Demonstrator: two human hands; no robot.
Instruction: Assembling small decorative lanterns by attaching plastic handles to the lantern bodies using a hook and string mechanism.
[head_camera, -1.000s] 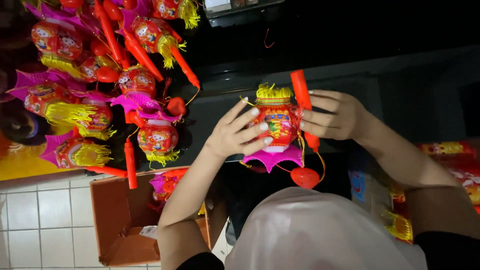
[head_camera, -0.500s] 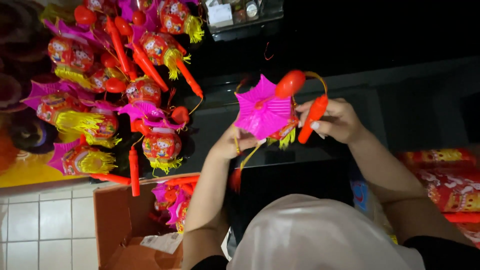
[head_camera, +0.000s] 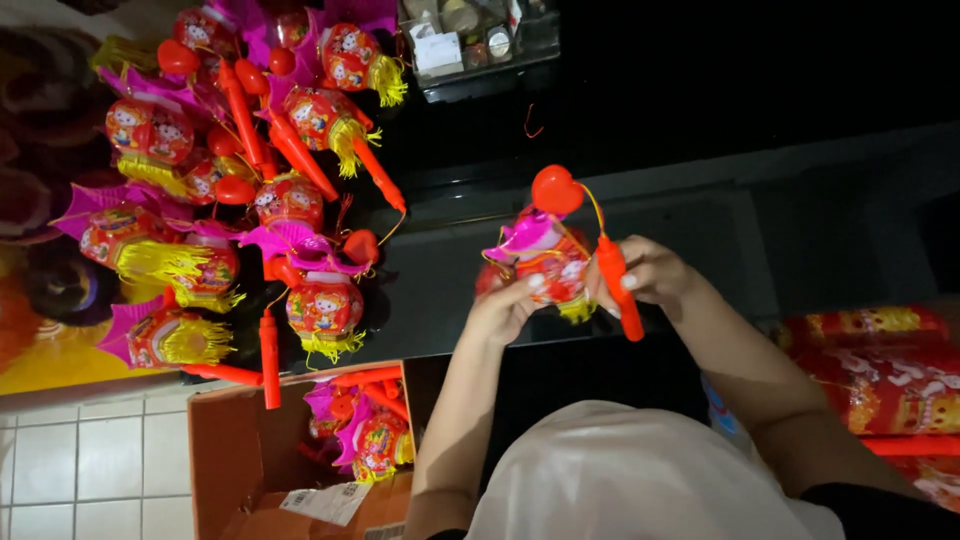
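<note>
Over the dark counter (head_camera: 700, 230), the lantern (head_camera: 540, 265) sits upright-ish between both hands, left hand (head_camera: 500, 310) cupping its body, right hand (head_camera: 650, 272) closed round its orange stick (head_camera: 617, 285).

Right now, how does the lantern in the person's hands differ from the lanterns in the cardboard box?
The held lantern is up in the air over the dark counter, gripped by the left hand and right hand; the box lanterns lie untouched. The held lantern is single, with its red heart and orange stick plainly showing; the box lanterns are heaped together in the cardboard box, partly hidden. Both are red with pink fans.
</note>
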